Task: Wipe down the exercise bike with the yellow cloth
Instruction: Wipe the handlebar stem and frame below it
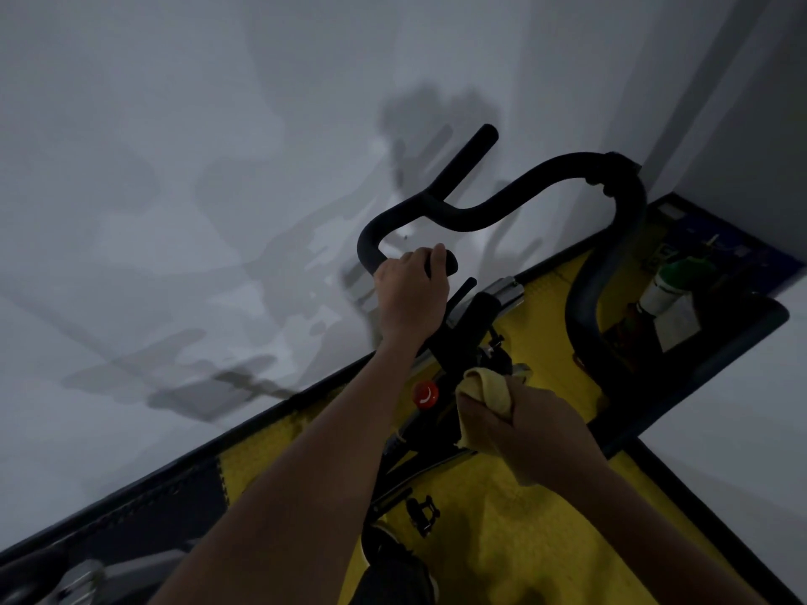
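Watching the head cam feed here, pretty dim shot. Over at 9 o'clock it's just grey wall with murky shadows. Moving toward centre, my left hand [410,294] has its fingers curled tight around the near end of the black foam-padded looping handlebar [480,211], steadying the bike.

Just right of that, around 5 o'clock from the left hand, there's a small round red knob [425,395] on the black exercise bike frame [463,329]. Right beside it my right hand [524,425] is bunched around the crumpled yellow cloth [487,386], pressing it against the frame below the handlebar stem.

How I'd do this bit: keep the left grip firm so the bars don't swing, and drag the cloth in long passes along the stem, working around the knob without turning it.

At 3 o'clock there's a green-and-white bottle [668,286] on the yellow and dark floor mat [546,539]. Can't read its label. The cloth's contact point is hidden behind my fingers, and the lower bike is cut off at the bottom.
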The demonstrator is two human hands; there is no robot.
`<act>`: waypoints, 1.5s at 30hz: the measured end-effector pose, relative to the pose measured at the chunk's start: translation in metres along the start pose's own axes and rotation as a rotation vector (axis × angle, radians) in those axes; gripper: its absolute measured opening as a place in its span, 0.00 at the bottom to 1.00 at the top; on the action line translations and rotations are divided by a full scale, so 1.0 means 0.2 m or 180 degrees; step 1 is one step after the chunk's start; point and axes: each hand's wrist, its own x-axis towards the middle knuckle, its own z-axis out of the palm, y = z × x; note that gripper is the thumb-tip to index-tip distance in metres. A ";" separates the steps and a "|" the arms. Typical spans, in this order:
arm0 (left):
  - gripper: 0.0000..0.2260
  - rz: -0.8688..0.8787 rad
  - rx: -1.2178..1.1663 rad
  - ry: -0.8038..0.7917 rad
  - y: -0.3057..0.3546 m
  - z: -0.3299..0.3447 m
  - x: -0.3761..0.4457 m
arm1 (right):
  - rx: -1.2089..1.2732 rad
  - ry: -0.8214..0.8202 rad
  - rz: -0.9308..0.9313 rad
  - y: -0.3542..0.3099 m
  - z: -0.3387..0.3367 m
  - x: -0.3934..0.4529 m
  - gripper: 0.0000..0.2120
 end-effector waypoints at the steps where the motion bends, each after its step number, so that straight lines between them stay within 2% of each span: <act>1: 0.21 0.0003 0.0008 0.0008 0.00 0.01 0.00 | -0.0023 0.0030 0.0005 -0.01 0.00 0.00 0.26; 3: 0.24 0.0003 0.0049 0.0025 -0.01 0.01 0.00 | 0.0031 -0.0009 0.0104 -0.04 0.01 0.03 0.22; 5: 0.26 0.0013 0.0090 0.0017 -0.01 0.02 0.00 | 0.0602 -0.0059 0.0279 -0.09 0.03 0.11 0.19; 8: 0.26 0.0026 0.0069 0.0039 -0.01 0.02 0.01 | 0.1364 -0.0044 0.0324 -0.15 0.05 0.26 0.25; 12: 0.25 0.0054 0.0062 0.0022 -0.02 0.01 0.01 | 0.1137 0.0062 0.0228 -0.15 0.05 0.26 0.26; 16: 0.25 0.0033 0.0033 -0.0028 -0.01 0.01 0.00 | 0.0552 -0.0282 0.0071 -0.03 0.00 0.10 0.15; 19: 0.24 0.0040 0.0062 -0.0022 0.00 0.00 -0.01 | 0.0018 -0.0351 -0.0084 0.06 -0.04 0.01 0.23; 21: 0.24 0.0013 0.0032 -0.0049 0.01 0.00 -0.01 | 0.0003 -0.0312 -0.0080 0.08 -0.06 0.01 0.22; 24: 0.23 -0.0003 0.0039 -0.0041 0.02 -0.02 -0.01 | 0.0927 0.0000 0.0189 0.00 -0.08 0.04 0.18; 27: 0.18 0.0018 -0.0277 0.0131 0.02 -0.03 -0.04 | 0.1769 0.0701 0.0347 -0.07 -0.11 0.07 0.15; 30: 0.14 0.0041 -0.0548 0.0260 0.02 -0.01 -0.09 | 0.2326 0.1109 0.0149 -0.13 -0.11 0.08 0.07; 34: 0.15 -0.0181 -0.0832 0.0143 -0.05 -0.09 -0.15 | 0.2564 0.1301 -0.0211 -0.25 -0.14 0.09 0.07; 38: 0.15 0.0034 -0.0277 0.0565 -0.26 -0.34 -0.25 | 0.2558 0.0915 -0.0406 -0.45 -0.10 0.09 0.18; 42: 0.16 -0.0324 -0.0133 0.0526 -0.44 -0.56 -0.33 | 0.2553 0.0364 -0.0610 -0.66 0.02 0.11 0.18; 45: 0.15 -0.0676 -0.0307 0.0432 -0.53 -0.74 -0.40 | 0.2681 0.0160 -0.0500 -0.81 0.14 0.13 0.13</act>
